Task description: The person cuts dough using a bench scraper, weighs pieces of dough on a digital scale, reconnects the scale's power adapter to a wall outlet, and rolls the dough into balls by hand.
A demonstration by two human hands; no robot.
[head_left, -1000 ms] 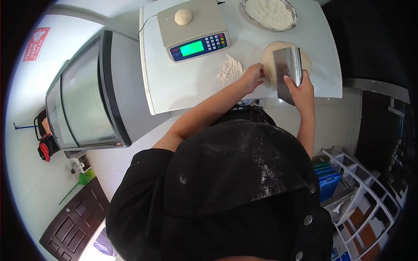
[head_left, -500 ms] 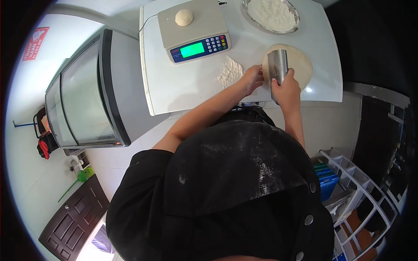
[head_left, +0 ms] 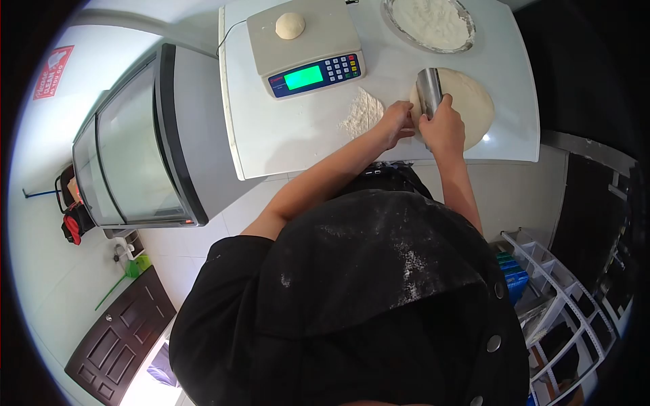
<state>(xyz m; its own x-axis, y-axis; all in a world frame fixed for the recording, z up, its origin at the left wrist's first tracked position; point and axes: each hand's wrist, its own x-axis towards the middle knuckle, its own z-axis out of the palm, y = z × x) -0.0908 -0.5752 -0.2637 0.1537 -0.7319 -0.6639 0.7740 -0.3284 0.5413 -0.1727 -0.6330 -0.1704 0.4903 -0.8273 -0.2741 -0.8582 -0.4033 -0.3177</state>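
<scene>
A large, smooth mass of pale dough [head_left: 477, 108] lies on the white table. My right hand [head_left: 443, 127] grips a metal scraper [head_left: 429, 89], which stands on the dough's left part. Beside it, my left hand [head_left: 397, 124] touches the dough's left edge with bent fingers; what its fingertips hold, if anything, is hidden. Loose flour [head_left: 363, 112] is spread just left of that hand. On the plate of a digital scale [head_left: 301, 57] with a lit green display rests a small dough ball [head_left: 290, 26].
At the table's back right is a round dish [head_left: 433, 24] of flour. The white table [head_left: 291, 135] has its front edge near my body. A glass-door fridge [head_left: 139, 145] stands at the left, a white rack [head_left: 565, 298] with blue boxes at the lower right.
The scraper has moved left over the dough and turned from flat-side view to upright, with my right hand following. My left hand has stayed at the dough's left edge.
</scene>
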